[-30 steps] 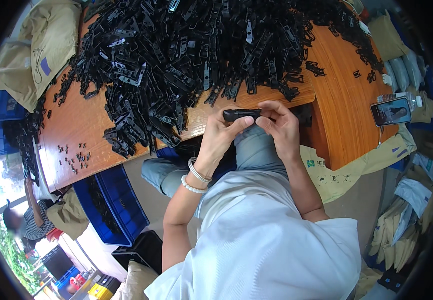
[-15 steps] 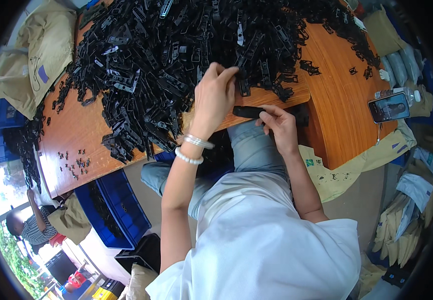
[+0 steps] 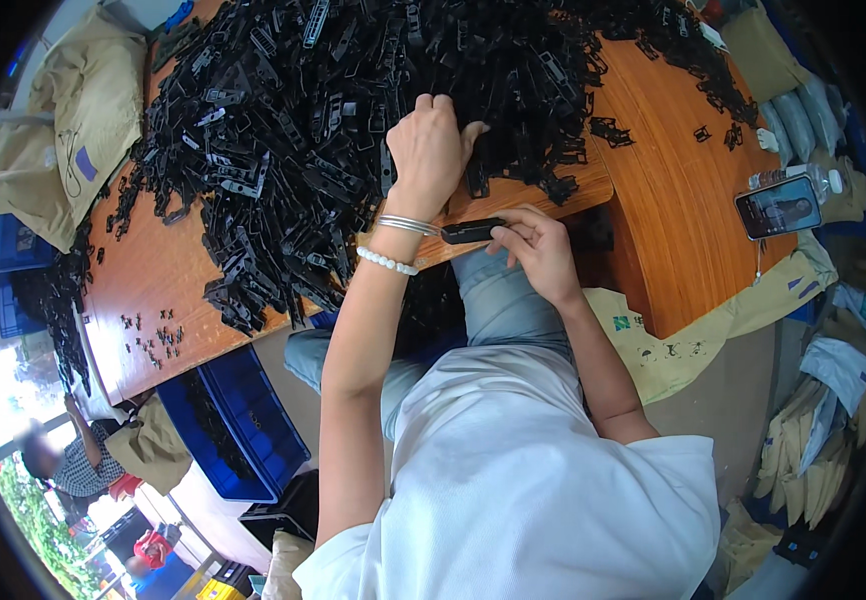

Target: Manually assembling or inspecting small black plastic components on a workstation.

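Note:
My left hand [image 3: 428, 150], with silver bangles and a white bead bracelet on its wrist, reaches into the near edge of a large heap of black plastic parts [image 3: 283, 130]. Its thumb stands apart from the fingers, whose tips are hidden behind the knuckles. I see nothing held in it. My right hand [image 3: 541, 252] is closed on one end of a long, narrow black plastic part [image 3: 471, 231]. That part lies level over the table's front edge, its other end close to my left wrist.
The heap covers much of the brown wooden table [image 3: 668, 200]. Small dark pieces [image 3: 158, 340] lie at its left corner. A phone [image 3: 778, 208] stands at the right by a clear bottle. Blue crates [image 3: 243, 425] and brown sacks [image 3: 88, 110] are on the left. A person [image 3: 78, 455] is at lower left.
The fingers of my left hand have moved from a pinch at the heap to curled down with the thumb apart. My right hand has shifted slightly left with the black part.

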Demonstrator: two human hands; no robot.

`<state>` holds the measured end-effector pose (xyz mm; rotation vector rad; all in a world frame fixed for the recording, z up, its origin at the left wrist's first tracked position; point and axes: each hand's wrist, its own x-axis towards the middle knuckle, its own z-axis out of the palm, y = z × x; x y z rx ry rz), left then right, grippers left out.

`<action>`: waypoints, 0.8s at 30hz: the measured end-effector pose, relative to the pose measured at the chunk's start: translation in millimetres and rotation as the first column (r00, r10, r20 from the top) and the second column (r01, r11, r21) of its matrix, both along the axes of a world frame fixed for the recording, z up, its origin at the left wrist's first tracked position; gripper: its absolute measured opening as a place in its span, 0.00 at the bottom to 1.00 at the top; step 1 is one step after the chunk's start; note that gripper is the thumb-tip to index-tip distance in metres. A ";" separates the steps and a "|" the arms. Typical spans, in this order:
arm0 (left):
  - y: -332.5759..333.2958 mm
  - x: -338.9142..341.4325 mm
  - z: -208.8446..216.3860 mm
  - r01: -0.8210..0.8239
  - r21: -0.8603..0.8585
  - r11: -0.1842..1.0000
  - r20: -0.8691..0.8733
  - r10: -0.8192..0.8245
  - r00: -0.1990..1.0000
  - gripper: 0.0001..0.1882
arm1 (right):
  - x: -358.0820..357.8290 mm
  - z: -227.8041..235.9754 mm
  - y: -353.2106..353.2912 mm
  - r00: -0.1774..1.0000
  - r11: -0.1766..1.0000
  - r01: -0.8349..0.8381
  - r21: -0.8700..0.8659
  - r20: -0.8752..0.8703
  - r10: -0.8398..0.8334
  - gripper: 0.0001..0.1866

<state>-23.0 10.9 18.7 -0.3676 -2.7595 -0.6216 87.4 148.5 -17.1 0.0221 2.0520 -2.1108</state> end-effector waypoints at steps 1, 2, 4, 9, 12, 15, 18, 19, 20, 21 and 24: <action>0.2 -0.1 -0.5 -0.023 -0.050 0.998 0.024 0.024 0.999 0.11 | -0.9 -0.1 0.4 1.000 1.000 -0.006 0.009 -0.005 0.006 0.10; -0.6 -0.8 0.3 -0.021 -0.051 0.998 0.024 0.023 0.999 0.11 | -1.3 -0.5 0.6 1.000 1.000 -0.004 0.008 -0.004 0.004 0.10; -5.1 -3.4 2.7 0.019 -0.049 0.999 0.147 -0.012 0.989 0.14 | -1.4 -1.4 0.6 1.000 1.000 -0.019 0.007 -0.015 0.019 0.10; -16.3 1.4 5.1 0.056 -0.066 0.996 0.191 -0.043 0.981 0.12 | -2.3 0.5 -0.3 1.000 1.000 -0.007 -0.007 -0.028 0.006 0.10; -10.7 3.6 6.3 -0.019 -0.033 0.999 0.153 0.024 0.988 0.09 | -3.3 -1.2 -0.6 1.000 1.000 -0.004 0.004 -0.030 0.004 0.09; -5.4 4.6 3.8 -0.144 -0.020 0.989 0.075 0.145 0.987 0.08 | -3.2 -3.7 -0.8 1.000 1.000 -0.004 0.008 -0.015 0.004 0.09; -8.1 7.4 -1.6 -0.112 0.012 0.994 -0.077 0.113 0.991 0.08 | -2.7 -3.9 -1.9 1.000 1.000 0.005 -0.004 -0.015 -0.005 0.09; -10.3 9.1 -2.9 -0.005 0.014 1.000 -0.075 0.006 0.997 0.08 | -2.4 -3.9 -2.0 0.999 1.000 0.015 -0.007 -0.029 -0.015 0.09; -11.6 10.6 -3.2 0.101 0.016 0.995 -0.072 -0.099 0.992 0.08 | -2.4 -4.8 -1.8 1.000 1.000 0.015 -0.007 -0.027 -0.016 0.09; -10.0 11.1 -3.7 0.101 0.016 0.995 -0.070 -0.100 0.993 0.08 | -3.0 -6.2 -1.4 1.000 1.000 0.012 0.011 -0.024 -0.012 0.09; -5.4 6.7 -6.7 0.061 -0.202 0.978 0.014 -0.059 0.998 0.09 | -2.9 -3.9 -3.0 0.999 0.999 0.001 0.042 -0.034 0.000 0.09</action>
